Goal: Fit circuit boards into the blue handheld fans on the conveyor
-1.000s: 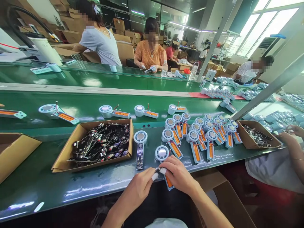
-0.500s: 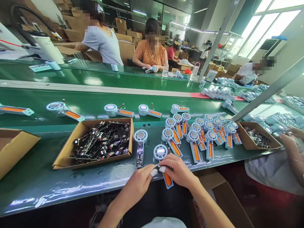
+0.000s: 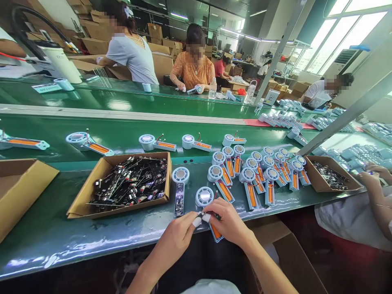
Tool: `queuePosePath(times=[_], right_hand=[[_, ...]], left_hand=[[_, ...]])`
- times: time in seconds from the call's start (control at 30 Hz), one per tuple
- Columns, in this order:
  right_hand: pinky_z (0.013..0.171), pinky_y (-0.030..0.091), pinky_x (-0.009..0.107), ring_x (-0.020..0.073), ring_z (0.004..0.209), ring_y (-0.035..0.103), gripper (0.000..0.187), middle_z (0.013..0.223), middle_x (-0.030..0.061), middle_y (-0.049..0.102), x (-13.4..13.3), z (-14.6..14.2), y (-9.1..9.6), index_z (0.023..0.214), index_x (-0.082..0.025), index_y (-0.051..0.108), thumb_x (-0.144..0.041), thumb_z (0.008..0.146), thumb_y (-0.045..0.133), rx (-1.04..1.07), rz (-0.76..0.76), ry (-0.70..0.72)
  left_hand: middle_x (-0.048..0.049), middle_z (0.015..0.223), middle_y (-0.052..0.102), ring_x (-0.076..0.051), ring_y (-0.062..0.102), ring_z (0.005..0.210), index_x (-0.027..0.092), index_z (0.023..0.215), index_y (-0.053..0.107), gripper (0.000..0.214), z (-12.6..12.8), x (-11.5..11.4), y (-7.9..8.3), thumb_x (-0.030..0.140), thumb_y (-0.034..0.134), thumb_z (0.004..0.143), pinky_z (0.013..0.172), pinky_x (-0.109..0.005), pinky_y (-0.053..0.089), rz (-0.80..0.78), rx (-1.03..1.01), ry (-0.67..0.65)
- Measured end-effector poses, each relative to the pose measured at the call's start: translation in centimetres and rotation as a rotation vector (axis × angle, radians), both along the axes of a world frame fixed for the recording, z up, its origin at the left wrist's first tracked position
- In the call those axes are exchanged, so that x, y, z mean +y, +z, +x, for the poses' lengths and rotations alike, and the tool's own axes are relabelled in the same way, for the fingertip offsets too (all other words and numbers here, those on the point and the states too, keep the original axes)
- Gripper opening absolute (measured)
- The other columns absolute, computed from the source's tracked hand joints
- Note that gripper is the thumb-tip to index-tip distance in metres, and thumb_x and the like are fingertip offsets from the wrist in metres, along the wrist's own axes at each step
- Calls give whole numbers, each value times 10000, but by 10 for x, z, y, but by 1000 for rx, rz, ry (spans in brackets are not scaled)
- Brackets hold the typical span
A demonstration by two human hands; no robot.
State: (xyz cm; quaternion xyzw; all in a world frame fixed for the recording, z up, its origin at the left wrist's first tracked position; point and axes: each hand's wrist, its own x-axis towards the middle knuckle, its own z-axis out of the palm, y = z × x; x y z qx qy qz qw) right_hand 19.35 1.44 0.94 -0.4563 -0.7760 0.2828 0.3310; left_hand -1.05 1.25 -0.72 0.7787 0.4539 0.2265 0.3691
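My left hand (image 3: 179, 234) and my right hand (image 3: 227, 220) meet close together at the bench's front edge, white covers on some fingertips. Both are closed in a pinch on a small black circuit board (image 3: 199, 214), mostly hidden by the fingers. Right beneath them lies a light-blue handheld fan body (image 3: 204, 197), its round head facing up. Its handle, holding an orange battery (image 3: 217, 232), juts past the edge under my right hand. Just left, a second fan body (image 3: 180, 175) has a black circuit board (image 3: 179, 199) seated in its handle.
A cardboard box of circuit boards (image 3: 168, 179) stands left, another box (image 3: 55, 175) beyond it. Several fan bodies (image 3: 248, 175) with orange batteries are grouped on the right, beside a smaller box (image 3: 318, 185). More fan bodies (image 3: 147, 143) ride the green belt (image 3: 122, 122). Co-workers sit around.
Fan bodies on the belt have shifted slightly right. My hands stay pinched together, barely moved. Across the belt, the co-worker in orange has moved one hand away from a fan.
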Motion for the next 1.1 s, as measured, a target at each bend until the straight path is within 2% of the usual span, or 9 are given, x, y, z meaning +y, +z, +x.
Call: queuePosePath(times=[0.2,0.3,0.4,0.5,0.57,0.6,0.8,0.93,1.1], right_hand=[[662,532,271,157,727,625,226,938,43,716,-7,15,8,1118,-200,679,-265,908,626,255,-137,-392],[694,536,278,165,759,651,157,932,48,735,-4,8,8,1018,-205,715,-226,902,611,227,-120,-290],[759,535,293,184,839,676,155,912,57,741,0,-6,9,885,-205,724,-193,916,573,201,-38,-152],[672,526,257,158,722,665,116,799,27,727,1,-20,9,908,-189,708,-207,906,594,272,-180,-110],[609,501,232,134,634,626,91,721,3,699,-2,-25,7,878,-180,701,-206,895,616,301,-273,-113],[598,491,228,129,621,610,88,720,2,693,-3,-26,7,862,-180,702,-197,891,621,294,-270,-115],[651,516,244,161,793,656,212,905,54,687,-9,-21,-1,955,-205,736,-139,924,536,212,-29,-69],[737,541,271,177,854,660,223,939,67,679,-10,-19,-7,984,-206,736,-130,942,531,151,52,-45],[773,545,282,181,876,657,235,958,69,670,-11,-17,-7,1011,-206,736,-113,938,534,111,63,-26]], left_hand=[[-37,675,676,-214,623,625,225,822,620,359,4,-11,-4,379,327,961,621,-302,459,-68,-60,213],[-29,621,648,-215,616,595,221,869,626,362,8,-18,-5,419,332,943,624,-318,481,-123,-107,261],[2,607,632,-203,600,552,208,1064,588,328,12,-22,-11,421,380,926,591,-319,487,-214,-194,308],[28,671,637,-181,621,569,222,1183,491,323,13,-25,-18,411,437,926,565,-297,501,-286,-364,359],[49,664,608,-164,608,548,230,1180,474,300,14,-26,-21,397,444,932,544,-279,498,-307,-435,389],[59,642,586,-156,586,520,230,1168,484,288,14,-27,-21,395,438,936,526,-270,486,-318,-446,397],[89,516,460,-132,437,415,202,1111,572,370,15,-28,-8,482,404,937,421,-227,346,-441,-429,391],[91,489,413,-118,374,422,179,1001,622,445,19,-22,2,581,489,868,416,-226,276,-398,-419,391],[90,502,424,-117,382,463,166,947,613,391,24,-21,1,520,549,794,446,-223,296,-400,-443,451]])
